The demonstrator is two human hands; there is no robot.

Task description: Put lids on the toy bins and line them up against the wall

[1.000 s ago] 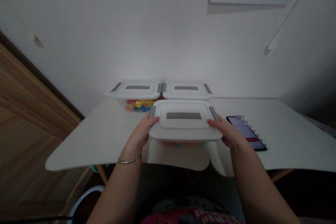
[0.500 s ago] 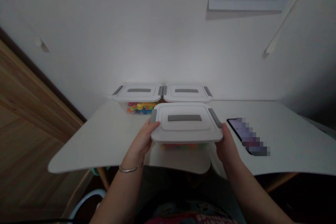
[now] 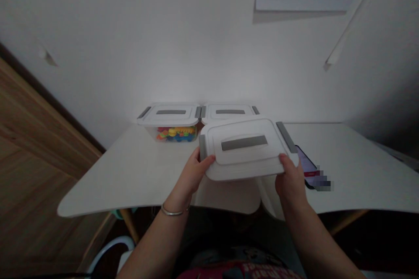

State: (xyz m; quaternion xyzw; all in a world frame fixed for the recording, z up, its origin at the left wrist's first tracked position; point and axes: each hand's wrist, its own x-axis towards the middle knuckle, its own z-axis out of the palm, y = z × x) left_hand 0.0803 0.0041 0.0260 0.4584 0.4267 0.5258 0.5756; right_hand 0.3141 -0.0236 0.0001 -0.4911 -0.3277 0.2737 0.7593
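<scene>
I have the near box [image 3: 246, 148] gripped between both hands, lifted off the table [image 3: 131, 170] and held over its front edge, in front of my chest. Left hand [image 3: 194, 175] is clamped on the left short end, thumb up on the lid beside the grey latch; right hand [image 3: 290, 178] is closed on the near right corner, thumb on the lid rim. Neither hand is free.

The relation that matters — the box's long axis runs left to right between my hands, but not level: the right end rides higher and further back than the left, so the lid tilts toward me and to my left. The grey handle strip on the lid follows the same slant.

Both hands are in contact, so neither is nearer; the left sits lower.

Behind it, against the wall, two more lidded boxes side by side — the left rear box [image 3: 170, 120] shows coloured pieces through its clear wall, the right rear box [image 3: 229, 111] is partly hidden. A phone [image 3: 307, 166] lies on the table just right of the held box, partly under its right end in this view.
</scene>
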